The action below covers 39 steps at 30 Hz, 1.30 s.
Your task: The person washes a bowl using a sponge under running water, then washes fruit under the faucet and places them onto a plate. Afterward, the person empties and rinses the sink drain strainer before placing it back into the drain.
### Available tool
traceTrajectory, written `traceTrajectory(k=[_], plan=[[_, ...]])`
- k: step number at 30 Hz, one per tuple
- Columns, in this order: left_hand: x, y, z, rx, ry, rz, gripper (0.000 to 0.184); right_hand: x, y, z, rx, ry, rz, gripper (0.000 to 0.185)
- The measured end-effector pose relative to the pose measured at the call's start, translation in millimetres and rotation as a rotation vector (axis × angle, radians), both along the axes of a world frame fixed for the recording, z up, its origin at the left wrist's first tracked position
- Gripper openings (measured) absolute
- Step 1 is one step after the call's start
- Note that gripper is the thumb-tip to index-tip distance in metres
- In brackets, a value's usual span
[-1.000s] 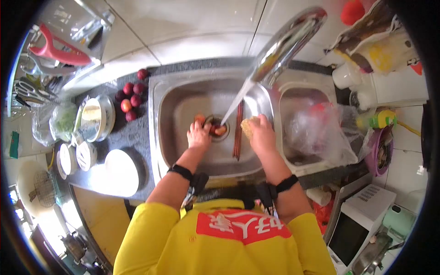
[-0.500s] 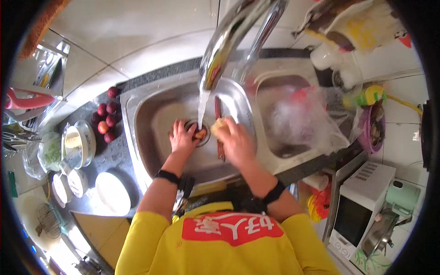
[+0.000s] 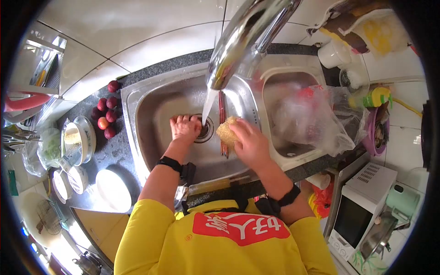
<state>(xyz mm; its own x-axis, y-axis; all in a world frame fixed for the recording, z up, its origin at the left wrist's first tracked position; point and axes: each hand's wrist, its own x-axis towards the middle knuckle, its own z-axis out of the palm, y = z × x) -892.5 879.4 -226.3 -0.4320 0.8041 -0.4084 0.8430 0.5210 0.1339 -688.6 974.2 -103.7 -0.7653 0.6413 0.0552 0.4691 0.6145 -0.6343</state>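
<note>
Water runs from the faucet (image 3: 229,50) into the large sink basin (image 3: 158,107). My left hand (image 3: 185,128) is inside the basin, at the left edge of the drain (image 3: 208,132), with its fingers curled together; what lies under them is hidden. In my right hand (image 3: 247,140) is a tan scrubbing sponge (image 3: 226,133), pinched between thumb and fingers. The sponge is over a bundle of brown chopsticks (image 3: 222,110) lying on the basin floor, right of the drain.
Several dark red plums (image 3: 110,102) lie on the counter at the left, near bowls (image 3: 75,142) and a white plate (image 3: 112,190). A clear plastic bag (image 3: 316,123) fills much of the second basin. A white microwave (image 3: 362,206) stands at the lower right.
The view has shifted, so the sink appears further left than at first. The reddish fruit seen at the drain beside my left hand no longer shows. My right hand still has the sponge.
</note>
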Motion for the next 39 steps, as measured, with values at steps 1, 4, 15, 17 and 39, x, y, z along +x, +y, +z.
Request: traceTrajectory(k=[1, 4, 15, 17, 39], plan=[[-4, 5, 0, 0.009, 0.009, 0.005, 0.033, -2, 1, 2, 0.104, 0.065, -0.027, 0.038], [-7, -17, -3, 0.147, 0.067, -0.117, 0.038, -13, -2, 1, 0.199, 0.155, -0.075, 0.031], [7, -8, -8, 0.168, 0.130, -0.244, 0.024, 12, 19, 5, 0.295, 0.188, -0.143, 0.033], [2, -15, -9, 0.212, 0.170, -0.172, 0.023, 30, 35, 18, 0.391, 0.302, -0.296, 0.033], [0, -18, 0, 0.473, -0.301, 0.174, 0.040, 14, 70, 16, -0.079, 0.299, -0.370, 0.022]])
